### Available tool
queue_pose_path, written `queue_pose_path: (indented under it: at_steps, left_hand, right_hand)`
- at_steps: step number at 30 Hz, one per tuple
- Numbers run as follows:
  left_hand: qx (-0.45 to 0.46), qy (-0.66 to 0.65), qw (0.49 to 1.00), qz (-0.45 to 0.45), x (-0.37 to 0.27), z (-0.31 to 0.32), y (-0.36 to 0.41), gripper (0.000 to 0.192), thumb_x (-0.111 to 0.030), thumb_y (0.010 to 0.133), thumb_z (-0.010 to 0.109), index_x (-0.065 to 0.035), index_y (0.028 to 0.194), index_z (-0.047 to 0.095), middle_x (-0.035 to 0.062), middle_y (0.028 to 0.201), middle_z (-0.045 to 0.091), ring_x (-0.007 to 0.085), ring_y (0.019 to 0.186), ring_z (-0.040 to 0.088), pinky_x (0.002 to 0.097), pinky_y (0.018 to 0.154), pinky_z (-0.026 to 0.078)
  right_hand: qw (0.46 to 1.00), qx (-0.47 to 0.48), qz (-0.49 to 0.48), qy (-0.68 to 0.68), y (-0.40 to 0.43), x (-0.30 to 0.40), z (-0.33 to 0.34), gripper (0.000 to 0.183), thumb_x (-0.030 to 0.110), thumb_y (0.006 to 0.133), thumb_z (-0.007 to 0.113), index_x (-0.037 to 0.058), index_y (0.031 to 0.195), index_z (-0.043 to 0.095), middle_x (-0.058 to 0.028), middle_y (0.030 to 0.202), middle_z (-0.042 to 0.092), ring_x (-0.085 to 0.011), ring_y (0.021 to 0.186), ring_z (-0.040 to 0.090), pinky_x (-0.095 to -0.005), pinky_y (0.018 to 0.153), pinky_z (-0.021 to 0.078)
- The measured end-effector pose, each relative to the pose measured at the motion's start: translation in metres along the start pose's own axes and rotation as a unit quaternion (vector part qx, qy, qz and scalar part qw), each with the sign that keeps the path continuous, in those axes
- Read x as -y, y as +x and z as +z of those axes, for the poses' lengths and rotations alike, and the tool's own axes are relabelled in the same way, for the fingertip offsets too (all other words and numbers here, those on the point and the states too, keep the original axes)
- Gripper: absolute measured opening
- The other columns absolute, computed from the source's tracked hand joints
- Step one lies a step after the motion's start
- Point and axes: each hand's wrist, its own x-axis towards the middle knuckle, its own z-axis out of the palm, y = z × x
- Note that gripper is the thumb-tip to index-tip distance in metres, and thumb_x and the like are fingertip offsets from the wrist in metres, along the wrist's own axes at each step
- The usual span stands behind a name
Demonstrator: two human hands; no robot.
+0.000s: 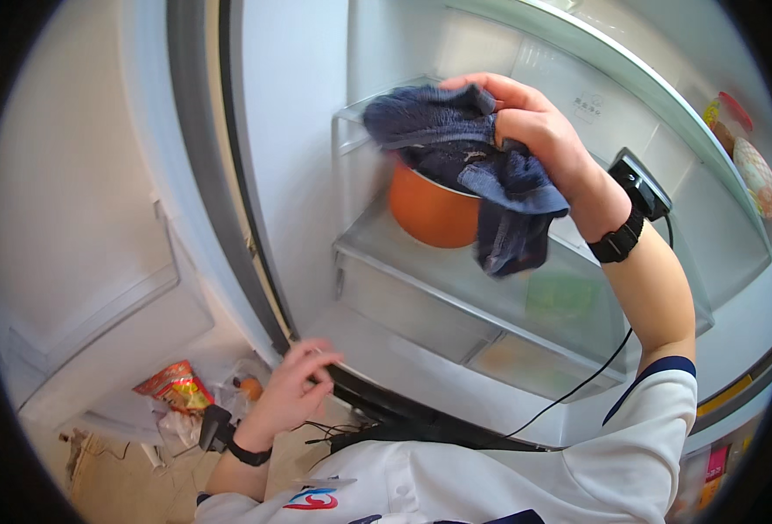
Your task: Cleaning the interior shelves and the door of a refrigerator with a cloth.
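Observation:
In my right hand (536, 131) is a bunched dark blue cloth (451, 131), raised inside an open refrigerator, with its loose end hanging down. Behind and below the cloth, an orange pot (431, 206) stands on a glass shelf (418, 268); the cloth hides much of its rim and its inside. My left hand (301, 380) holds nothing, its fingers apart and slightly blurred, near the refrigerator's lower front edge.
The refrigerator door (71, 196) stands open at the left, with packaged food (179, 386) low in it. Bagged items (755, 173) lie beyond the upper shelf (654, 78). Clear drawers (412, 314) sit under the pot's shelf. A black cable (582, 383) runs from my right wrist device.

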Motion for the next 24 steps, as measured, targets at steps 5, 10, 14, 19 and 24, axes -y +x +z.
queue_pose_path:
  at_steps: [5,10,14,19,24]
  left_hand:
    - [-0.123,-0.309,0.929,0.164,-0.023,-0.007,-0.011,0.073,-0.011,0.073,0.071,-0.0083,0.135,0.032,0.0124,0.134,0.038,0.0298,0.125,0.037,0.0503,0.096,0.043]
    - [-0.124,-0.620,0.764,0.128,-0.103,-0.006,-0.009,0.057,-0.029,0.087,0.059,-0.0049,0.132,0.036,0.0129,0.133,0.043,0.0305,0.119,0.045,0.0492,0.096,0.043]
    - [-0.185,-0.655,0.728,0.090,-0.098,-0.030,-0.034,0.042,-0.029,0.092,0.048,-0.0025,0.124,0.046,0.0112,0.120,0.055,0.0274,0.108,0.055,0.0444,0.093,0.045]
    - [-0.358,-0.494,0.789,0.069,-0.152,-0.046,-0.062,0.038,-0.030,0.095,0.044,-0.0006,0.118,0.051,0.0127,0.111,0.060,0.0246,0.102,0.058,0.0369,0.087,0.048]
    - [-0.322,-0.296,0.897,0.059,-0.166,-0.044,-0.100,0.034,-0.023,0.094,0.050,0.0010,0.118,0.051,0.0084,0.109,0.060,0.0169,0.098,0.058,0.0311,0.087,0.046]
  right_hand:
    - [0.985,0.160,0.029,0.064,0.001,-0.008,0.062,0.042,-0.001,0.071,0.040,-0.0056,0.110,0.056,-0.0105,0.100,0.061,-0.0138,0.087,0.059,-0.0244,0.080,0.0474]
    - [0.960,0.228,0.058,0.150,-0.011,0.010,0.078,0.044,0.000,0.072,0.041,-0.0055,0.114,0.053,-0.0106,0.102,0.060,-0.0145,0.090,0.058,-0.0252,0.083,0.0463]
    - [0.939,0.307,0.072,0.135,-0.015,0.006,0.091,0.061,-0.002,0.064,0.040,-0.0061,0.124,0.043,-0.0143,0.117,0.054,-0.0192,0.106,0.054,-0.0290,0.095,0.0395]
    - [0.917,0.386,0.087,0.042,-0.020,-0.015,0.097,0.058,0.009,0.075,0.058,0.0067,0.131,0.041,-0.0076,0.111,0.050,-0.0145,0.089,0.054,-0.0260,0.082,0.0430]
    - [0.919,0.389,0.056,0.016,-0.017,-0.049,0.151,0.072,0.026,0.076,0.071,0.0093,0.136,0.036,-0.0076,0.108,0.052,-0.0137,0.082,0.053,-0.0265,0.077,0.0444]
